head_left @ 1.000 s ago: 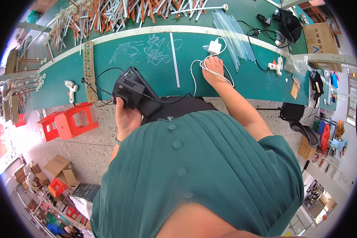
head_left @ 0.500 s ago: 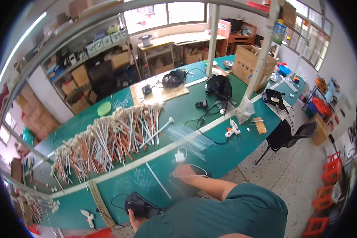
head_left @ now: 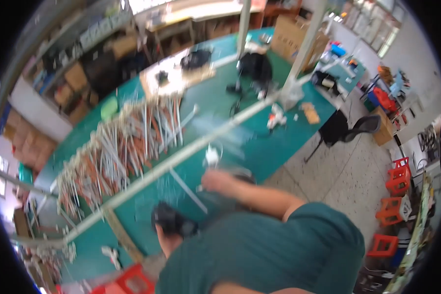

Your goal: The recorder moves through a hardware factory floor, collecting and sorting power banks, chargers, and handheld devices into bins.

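My left hand grips a black, boxy device at the table's near edge, with the fingers partly hidden behind it. To its right, my right hand is curled above the green tabletop, smeared by motion. A thin white cable loops beside this hand, and a small white end sticks out at its fingertips. Just beyond lies a white charger plug. Between my hands, a thin white strip rests on the table.
A long pile of white and orange sticks covers the table's left part behind a pale rail. White-and-orange glue guns lie right and near left. A black chair and red stools stand to the right.
The whole view has shifted, so the table's things sit higher and farther left in the picture. My right hand stays near the charger plug; the left keeps the black device.
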Tool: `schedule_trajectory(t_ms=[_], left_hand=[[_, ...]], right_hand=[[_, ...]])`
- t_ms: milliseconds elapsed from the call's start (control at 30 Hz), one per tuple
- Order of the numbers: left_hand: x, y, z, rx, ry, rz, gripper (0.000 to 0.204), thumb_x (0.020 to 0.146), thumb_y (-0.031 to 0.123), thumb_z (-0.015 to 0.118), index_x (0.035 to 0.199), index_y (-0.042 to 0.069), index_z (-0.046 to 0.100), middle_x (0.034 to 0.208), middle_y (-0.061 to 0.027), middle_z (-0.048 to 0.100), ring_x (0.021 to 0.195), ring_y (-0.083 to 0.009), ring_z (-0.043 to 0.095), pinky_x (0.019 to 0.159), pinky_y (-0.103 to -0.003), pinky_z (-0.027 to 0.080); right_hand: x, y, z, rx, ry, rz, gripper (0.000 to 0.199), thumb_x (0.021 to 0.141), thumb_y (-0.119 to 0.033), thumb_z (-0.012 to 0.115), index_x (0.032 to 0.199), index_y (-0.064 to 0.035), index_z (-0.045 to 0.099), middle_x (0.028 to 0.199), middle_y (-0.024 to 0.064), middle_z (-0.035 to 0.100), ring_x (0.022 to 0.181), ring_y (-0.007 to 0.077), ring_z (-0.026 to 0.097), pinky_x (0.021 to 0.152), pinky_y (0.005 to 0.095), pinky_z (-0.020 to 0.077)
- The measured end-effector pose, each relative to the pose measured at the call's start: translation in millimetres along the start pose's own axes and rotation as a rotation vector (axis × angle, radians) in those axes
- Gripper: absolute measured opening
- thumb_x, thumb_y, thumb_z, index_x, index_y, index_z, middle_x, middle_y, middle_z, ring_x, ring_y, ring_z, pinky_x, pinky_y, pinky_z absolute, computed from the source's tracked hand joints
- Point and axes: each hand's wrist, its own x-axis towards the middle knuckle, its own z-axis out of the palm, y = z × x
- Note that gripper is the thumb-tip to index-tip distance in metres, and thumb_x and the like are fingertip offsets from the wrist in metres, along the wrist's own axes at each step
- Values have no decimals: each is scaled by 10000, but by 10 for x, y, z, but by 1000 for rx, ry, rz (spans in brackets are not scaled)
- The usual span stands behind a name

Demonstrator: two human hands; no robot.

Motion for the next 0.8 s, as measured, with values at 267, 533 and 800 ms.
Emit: schedule_trajectory(t_ms=[267, 533, 800], left_hand=[[-89, 138, -264, 17, 145, 73, 558, 872, 384, 633, 1336, 126, 462, 1331, -28, 522, 1253, -220, 446, 1100, -395, 279], [-182, 150, -362, 46, 175, 9, 582, 855, 398, 651, 1332, 123, 463, 1332, -23, 516, 1252, -225, 444, 1097, -415, 274], [-301, 58, -326, 69, 184, 23, 599, 837, 386, 671, 1330, 117, 463, 1335, -35, 509, 1253, -241, 442, 1094, -429, 287]], right_hand=[[-728, -447, -73, -1995, 381, -282, 781, 602, -350, 818, 1261, -64, 513, 1231, 165, 547, 1158, 331, 508, 965, 433, 405], [-693, -215, 10, -2143, 470, -21, 786, 647, -316, 812, 1293, -33, 466, 1293, 175, 489, 1199, 300, 480, 969, 407, 394], [-848, -232, 714, -355, 340, 460, 608, 873, -436, 597, 1242, 39, 504, 1116, 206, 595, 928, 251, 620, 805, 334, 511]])
